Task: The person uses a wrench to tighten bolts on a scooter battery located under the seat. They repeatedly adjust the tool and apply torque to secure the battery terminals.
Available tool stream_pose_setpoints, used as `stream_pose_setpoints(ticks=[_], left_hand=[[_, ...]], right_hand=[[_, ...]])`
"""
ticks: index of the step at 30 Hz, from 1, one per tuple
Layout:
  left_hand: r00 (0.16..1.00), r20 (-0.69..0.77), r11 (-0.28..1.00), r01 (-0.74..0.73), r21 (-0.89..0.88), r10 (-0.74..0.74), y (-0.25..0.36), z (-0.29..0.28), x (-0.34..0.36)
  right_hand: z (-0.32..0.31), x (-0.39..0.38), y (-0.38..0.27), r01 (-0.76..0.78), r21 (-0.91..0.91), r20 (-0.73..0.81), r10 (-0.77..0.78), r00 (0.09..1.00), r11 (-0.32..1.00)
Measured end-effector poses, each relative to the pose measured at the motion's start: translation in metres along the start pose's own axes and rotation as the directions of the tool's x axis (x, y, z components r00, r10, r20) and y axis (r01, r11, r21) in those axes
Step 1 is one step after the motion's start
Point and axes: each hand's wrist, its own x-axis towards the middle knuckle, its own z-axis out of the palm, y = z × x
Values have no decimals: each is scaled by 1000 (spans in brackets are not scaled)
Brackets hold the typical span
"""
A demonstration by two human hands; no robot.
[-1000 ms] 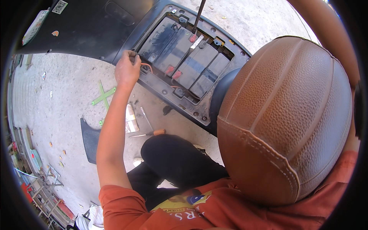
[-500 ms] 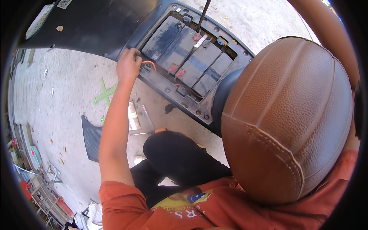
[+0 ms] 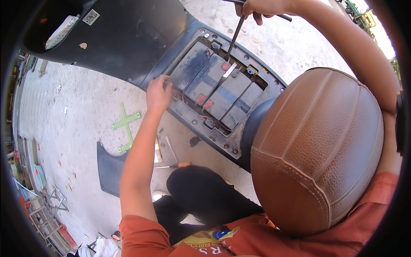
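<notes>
My right hand [image 3: 264, 7] is wrapped around the crossbar of a dark T-handle wrench [image 3: 236, 37]. The wrench's shaft leans down to the battery bay's far edge, beside a red terminal cover. My left hand [image 3: 158, 95] rests on the near left rim of the bay, fingers loosely bent and apart, next to thin orange wires [image 3: 180, 95]. Several dark grey batteries [image 3: 207, 77] sit side by side in the scooter's floor frame [image 3: 195, 122]. Red covers [image 3: 208, 105] cap some terminals. Where exactly the wrench tip seats is hidden.
A brown leather scooter seat [image 3: 317, 145] stands close on the right. Left of the frame, a green cross-shaped bracket [image 3: 124, 122], a dark plastic panel [image 3: 111, 169] and an orange-handled screwdriver [image 3: 184, 164] lie on the concrete. The black front shield [image 3: 124, 38] rises at upper left.
The view has shifted up, bringing my right hand and the wrench's crossbar into sight. My left hand stays at the rim, its fingers now slightly more extended.
</notes>
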Motion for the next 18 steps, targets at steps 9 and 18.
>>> stream_pose_setpoints(ticks=[9,18], left_hand=[[997,46,983,-72,168,65,12,4,-11],[1000,2,973,-5,231,5,20,-1,4]], right_hand=[[4,-3,-2,-16,-15,-7,16,1000,1000],[3,-8,-6,73,19,35,-73,997,997]])
